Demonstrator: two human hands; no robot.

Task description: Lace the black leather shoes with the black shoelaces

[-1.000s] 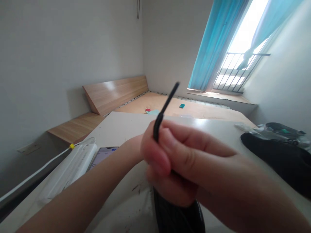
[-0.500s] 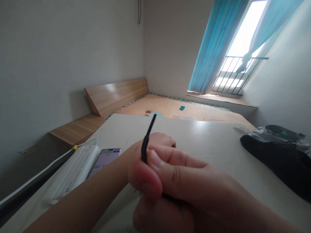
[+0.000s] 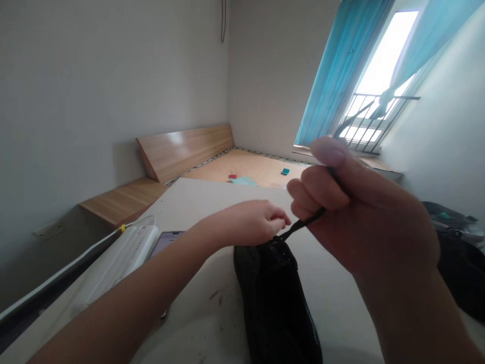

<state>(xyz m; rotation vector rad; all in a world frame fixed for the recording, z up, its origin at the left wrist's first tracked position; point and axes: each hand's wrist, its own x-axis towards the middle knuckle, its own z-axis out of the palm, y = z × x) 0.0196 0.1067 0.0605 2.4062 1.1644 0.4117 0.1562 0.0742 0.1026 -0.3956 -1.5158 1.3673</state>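
A black shoe (image 3: 278,308) lies on the white table, its opening toward me and its far end partly under my left hand. My left hand (image 3: 257,222) bends over that far end with the fingers curled against the shoe; their tips are partly hidden. My right hand (image 3: 333,197) is raised to the right, closed around a black shoelace (image 3: 305,221). The lace runs taut from the top of the shoe up to the fist, and its free end sticks out above the thumb.
A white power strip (image 3: 125,263) with a cable and a phone (image 3: 165,240) lie at left. Another dark shoe (image 3: 460,268) with clear plastic stands at the right edge. Beyond the table (image 3: 204,194) are a bed (image 3: 261,162) and a window with blue curtains (image 3: 329,76).
My right hand has moved up and right from in front of my left hand, drawing the lace out. The shoe under my left hand has come into view.
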